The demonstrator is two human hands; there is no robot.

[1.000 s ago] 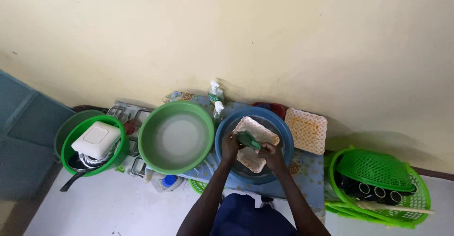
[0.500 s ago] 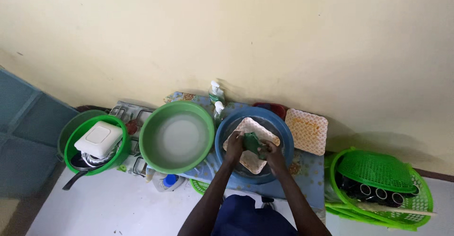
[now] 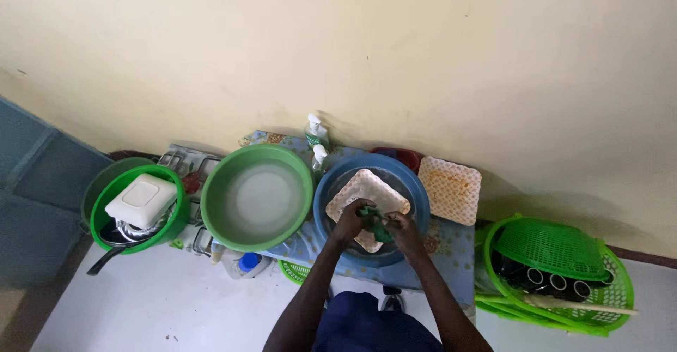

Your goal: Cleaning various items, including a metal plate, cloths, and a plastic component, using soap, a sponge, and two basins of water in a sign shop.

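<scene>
I am gripping the plate (image 3: 368, 195) over the blue basin (image 3: 416, 190) with my left hand (image 3: 350, 219), my right hand (image 3: 399, 226) pressing the green sponge (image 3: 374, 222) flat across it.

Pump bottles: I see two clear pump bottles (image 3: 317, 140) with white tops at the table's back edge.
Jug: I spot a pale jug with blue cap (image 3: 243, 262) below the table's front-left corner.

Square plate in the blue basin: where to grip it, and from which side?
Judging by its pose, grip the square plate at its far-left corner, coming from the wall side. It lies tilted in the blue basin, that edge bare; both hands and the green scrubber cover its near part.
</scene>
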